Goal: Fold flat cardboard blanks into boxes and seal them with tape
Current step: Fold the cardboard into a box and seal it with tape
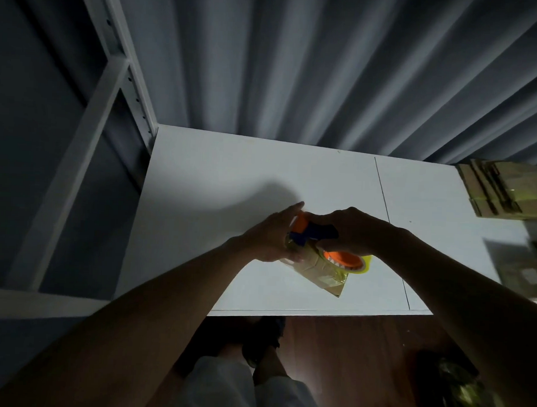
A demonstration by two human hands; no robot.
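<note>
Grey curtains back a white bench (pixel 219 177). Left hand (pixel 267 233) grips the small box (pixel 318 272); right hand (pixel 350 233) clasps the tape dispenser (pixel 316 232) above it. Sealing looks underway; next, draw the tape along the seam and cut.

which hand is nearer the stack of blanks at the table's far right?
Right. The right hand grips the tape dispenser over the box mid-table, on the side toward the stack. The left hand holds the box's other side, farther from it.
</note>
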